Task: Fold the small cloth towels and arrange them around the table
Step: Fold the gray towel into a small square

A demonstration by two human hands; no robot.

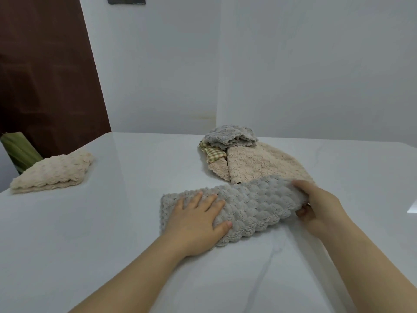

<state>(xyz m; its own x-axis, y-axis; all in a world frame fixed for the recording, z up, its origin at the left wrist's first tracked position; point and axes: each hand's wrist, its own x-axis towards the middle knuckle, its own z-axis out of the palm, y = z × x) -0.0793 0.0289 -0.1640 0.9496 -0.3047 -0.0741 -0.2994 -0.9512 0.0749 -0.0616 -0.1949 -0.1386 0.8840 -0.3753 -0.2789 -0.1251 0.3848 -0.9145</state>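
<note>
A grey bubble-textured towel lies folded into a long strip in the middle of the white table. My left hand presses flat on its left part, fingers straight. My right hand grips the strip's right end, fingers over the top and thumb under, lifting that end slightly. A folded cream towel rests near the table's left edge. Behind the strip sits a pile: a beige towel, a green checked cloth and a crumpled grey towel on top.
White walls rise right behind the table's far edge. A dark brown door stands at the left, with a green object below it beyond the table edge. Bare tabletop stretches in front of me and to the far right.
</note>
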